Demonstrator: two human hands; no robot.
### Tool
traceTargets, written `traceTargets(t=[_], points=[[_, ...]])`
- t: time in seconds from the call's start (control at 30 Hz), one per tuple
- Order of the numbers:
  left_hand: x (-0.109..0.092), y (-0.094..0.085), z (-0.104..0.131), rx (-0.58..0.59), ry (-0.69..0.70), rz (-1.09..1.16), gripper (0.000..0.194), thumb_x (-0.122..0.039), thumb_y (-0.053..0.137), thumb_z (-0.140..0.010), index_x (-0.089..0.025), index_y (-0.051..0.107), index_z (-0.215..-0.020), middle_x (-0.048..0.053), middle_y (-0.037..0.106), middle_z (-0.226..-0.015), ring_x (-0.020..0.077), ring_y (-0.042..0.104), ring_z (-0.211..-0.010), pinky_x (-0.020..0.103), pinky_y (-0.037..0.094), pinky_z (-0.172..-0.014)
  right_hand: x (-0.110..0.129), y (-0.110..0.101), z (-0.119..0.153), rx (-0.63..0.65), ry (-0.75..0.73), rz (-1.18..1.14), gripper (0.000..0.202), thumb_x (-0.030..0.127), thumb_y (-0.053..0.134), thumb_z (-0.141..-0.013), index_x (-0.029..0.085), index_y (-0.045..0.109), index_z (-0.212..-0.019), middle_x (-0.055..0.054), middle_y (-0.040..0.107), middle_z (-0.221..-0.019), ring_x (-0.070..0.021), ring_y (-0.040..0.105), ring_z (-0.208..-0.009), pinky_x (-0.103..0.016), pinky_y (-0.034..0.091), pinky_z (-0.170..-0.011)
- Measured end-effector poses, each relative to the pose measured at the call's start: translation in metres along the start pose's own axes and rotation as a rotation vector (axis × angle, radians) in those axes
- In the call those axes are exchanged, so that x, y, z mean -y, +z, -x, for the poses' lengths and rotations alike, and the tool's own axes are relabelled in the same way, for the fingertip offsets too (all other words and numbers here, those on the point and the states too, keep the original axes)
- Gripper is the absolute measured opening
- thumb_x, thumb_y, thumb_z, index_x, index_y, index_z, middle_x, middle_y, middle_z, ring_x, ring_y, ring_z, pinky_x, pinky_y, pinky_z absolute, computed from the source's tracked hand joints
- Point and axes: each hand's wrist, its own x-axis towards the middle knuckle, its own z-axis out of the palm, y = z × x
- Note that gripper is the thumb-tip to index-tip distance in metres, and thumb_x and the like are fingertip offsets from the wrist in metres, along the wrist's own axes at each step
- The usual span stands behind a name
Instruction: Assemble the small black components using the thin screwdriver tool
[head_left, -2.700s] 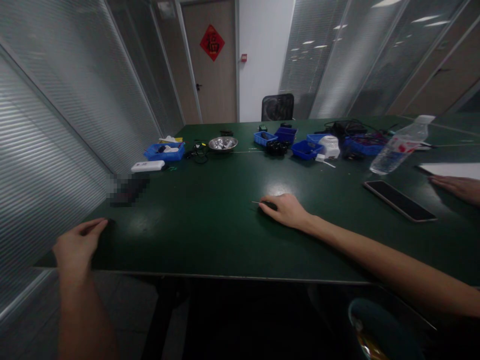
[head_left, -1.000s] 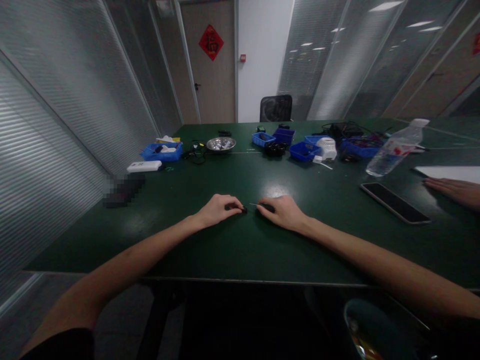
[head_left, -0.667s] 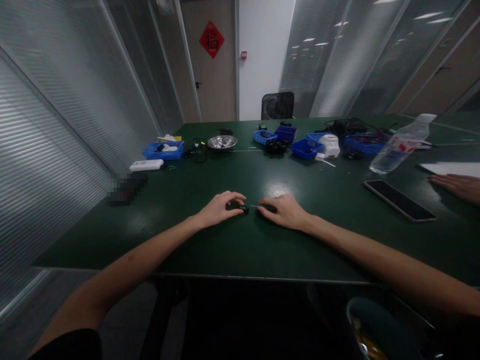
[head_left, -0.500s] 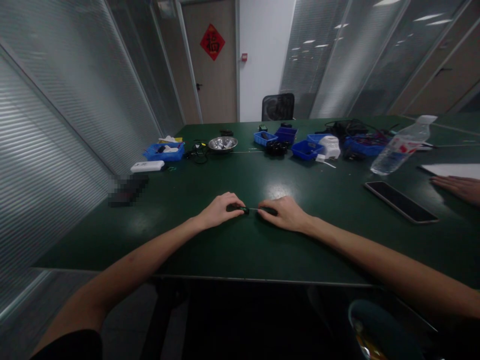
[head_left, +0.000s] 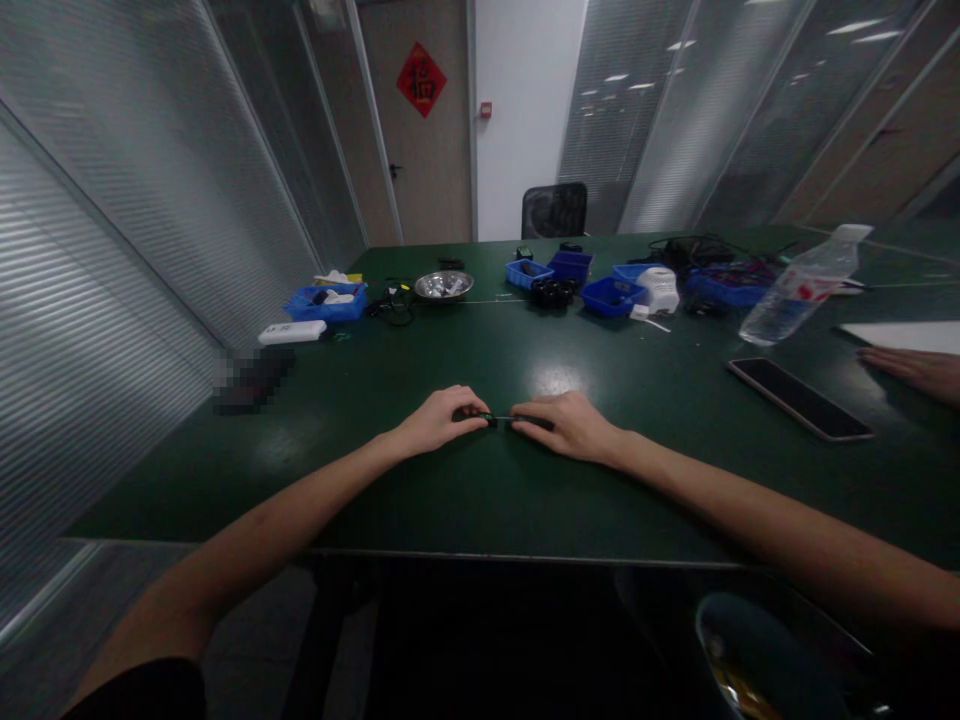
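Just above the green table, my left hand (head_left: 442, 418) is closed on a small black part (head_left: 491, 421), pinched between thumb and fingers. My fingers cover most of that part. Opposite it, my right hand (head_left: 574, 425) is closed around the dark handle of a screwdriver (head_left: 505, 418). Its thin metal shaft points left and reaches the black part. Whether the tip sits in the part or only touches it, I cannot tell.
A phone (head_left: 799, 398) and a tilted-looking water bottle (head_left: 802, 287) lie to the right, near another person's hand (head_left: 911, 372). Farther back are a metal bowl (head_left: 444, 287), blue trays (head_left: 611, 298), a white charger-like block (head_left: 659, 290) and a white bar (head_left: 292, 332).
The screwdriver and my right fingers have shifted slightly left, closer to the black part. My left hand has barely moved, with the part turned a little.
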Motion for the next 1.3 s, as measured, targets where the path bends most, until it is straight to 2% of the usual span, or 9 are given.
traceTargets(t=[0.3, 0.63, 1.1, 1.3], points=[[-0.0015, 0.0012, -0.0006, 0.017, 0.007, -0.061, 0.025, -0.039, 0.065, -0.103, -0.02, 0.074, -0.116, 0.007, 0.067, -0.106, 0.0221, 0.062, -0.1, 0.036, 0.049, -0.087, 0.001, -0.0009, -0.0001, -0.013, -0.036, 0.017, 0.044, 0.049, 0.044, -0.112, 0.021, 0.073, -0.13, -0.007, 0.074, -0.095, -0.0173, 0.066, -0.075, -0.029, 0.042, -0.068], [-0.0061, -0.0014, -0.0003, 0.05, 0.017, -0.083, 0.025, -0.038, 0.061, -0.105, -0.021, 0.074, -0.118, 0.009, 0.067, -0.113, 0.0241, 0.061, -0.107, 0.039, 0.049, -0.093, 0.0006, -0.0019, 0.0024, -0.021, -0.048, 0.012, 0.043, 0.048, 0.046, -0.11, 0.022, 0.076, -0.126, -0.006, 0.072, -0.087, -0.0175, 0.065, -0.072, -0.029, 0.042, -0.066], [-0.006, 0.0008, -0.0018, 0.058, 0.032, -0.098, 0.024, -0.037, 0.062, -0.105, -0.02, 0.073, -0.117, 0.009, 0.067, -0.111, 0.0239, 0.061, -0.105, 0.039, 0.05, -0.092, 0.0028, 0.0012, 0.0023, 0.008, -0.098, 0.075, 0.044, 0.047, 0.041, -0.113, 0.022, 0.074, -0.128, -0.006, 0.071, -0.089, -0.0166, 0.063, -0.072, -0.029, 0.042, -0.066], [-0.0087, 0.008, -0.0037, 0.063, 0.07, -0.088, 0.023, -0.039, 0.064, -0.104, -0.021, 0.073, -0.115, 0.009, 0.068, -0.112, 0.0243, 0.061, -0.107, 0.038, 0.049, -0.093, 0.0032, 0.0021, -0.0006, 0.03, -0.116, 0.06, 0.044, 0.047, 0.039, -0.114, 0.021, 0.072, -0.128, -0.006, 0.069, -0.088, -0.017, 0.063, -0.072, -0.029, 0.041, -0.067]])
